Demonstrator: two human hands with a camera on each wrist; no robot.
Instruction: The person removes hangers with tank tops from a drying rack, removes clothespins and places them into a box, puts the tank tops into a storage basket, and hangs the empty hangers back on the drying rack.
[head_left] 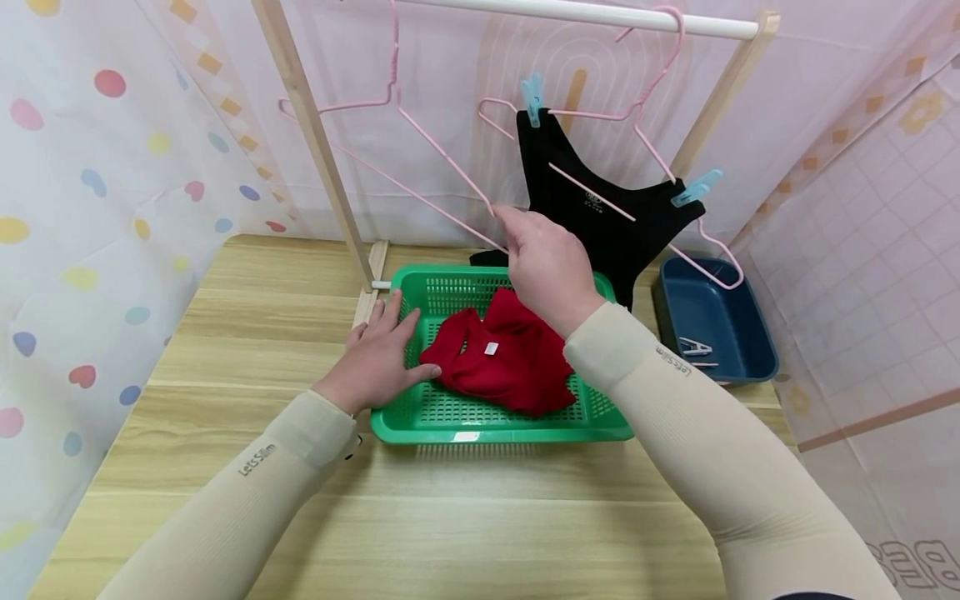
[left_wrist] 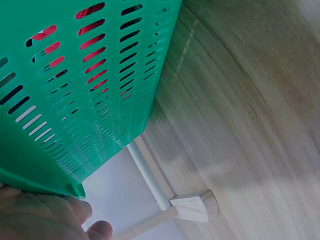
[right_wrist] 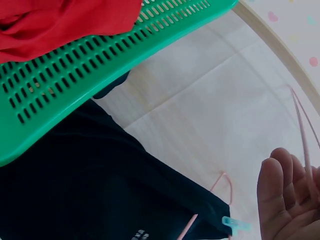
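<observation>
A green perforated basket [head_left: 502, 435] stands on the wooden table, with a crumpled red garment [head_left: 510, 375] inside it. My left hand [head_left: 378, 354] rests on the basket's left rim, fingers spread and thumb reaching inward. Above the basket's far side, my right hand [head_left: 551, 267] grips the right end of a bare pink hanger [head_left: 442, 154]; the right wrist view shows its wire [right_wrist: 306, 150] against the curled fingers. To the right, a black tank-style garment [head_left: 600, 208] hangs from another pink hanger [head_left: 652, 150], held by blue clothespins [head_left: 532, 98] at both shoulders.
A white rod [head_left: 570, 10] on wooden posts [head_left: 318, 150] carries both hangers. The dark blue tray [head_left: 712, 292] at the right holds a whitish clothespin [head_left: 695, 347]. Patterned curtains [head_left: 97, 167] close off the table's back and sides.
</observation>
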